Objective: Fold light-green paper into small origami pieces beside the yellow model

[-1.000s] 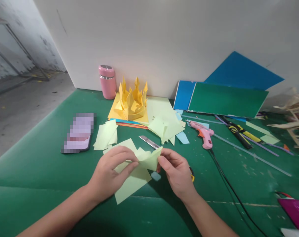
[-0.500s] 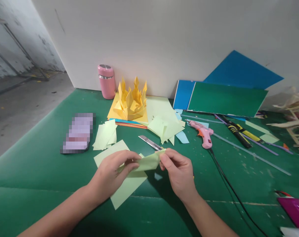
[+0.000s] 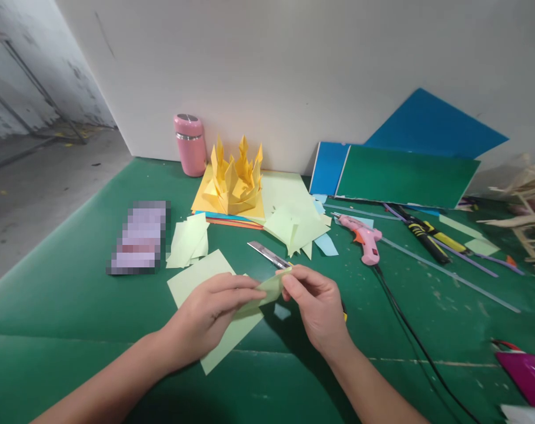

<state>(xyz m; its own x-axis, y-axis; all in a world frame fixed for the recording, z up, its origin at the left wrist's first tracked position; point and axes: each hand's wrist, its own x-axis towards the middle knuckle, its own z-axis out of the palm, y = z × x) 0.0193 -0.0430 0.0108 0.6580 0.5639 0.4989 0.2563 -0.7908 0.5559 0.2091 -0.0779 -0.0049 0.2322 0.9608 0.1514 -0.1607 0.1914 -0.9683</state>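
Observation:
My left hand (image 3: pixel 209 315) and my right hand (image 3: pixel 315 303) both pinch a small folded piece of light green paper (image 3: pixel 269 288) between them, just above the green table (image 3: pixel 73 306). Under my left hand lies a larger light green sheet (image 3: pixel 200 274), flat on the table. A utility knife (image 3: pixel 267 254) rests just beyond my fingers. A small pale blue scrap (image 3: pixel 282 311) lies beneath the folded piece.
A yellow folded paper crown (image 3: pixel 236 179) sits on coloured sheets by a pink flask (image 3: pixel 190 144). Light green paper pieces (image 3: pixel 188 240) and a blurred phone (image 3: pixel 139 237) lie left. A pink glue gun (image 3: pixel 363 237) with black cord, blue and green boards (image 3: pixel 404 174) and pliers (image 3: pixel 424 235) lie right.
The folded green piece has been flattened and drawn closer between my fingers; my hands have moved nearer together. The large sheet under my left hand has shifted slightly.

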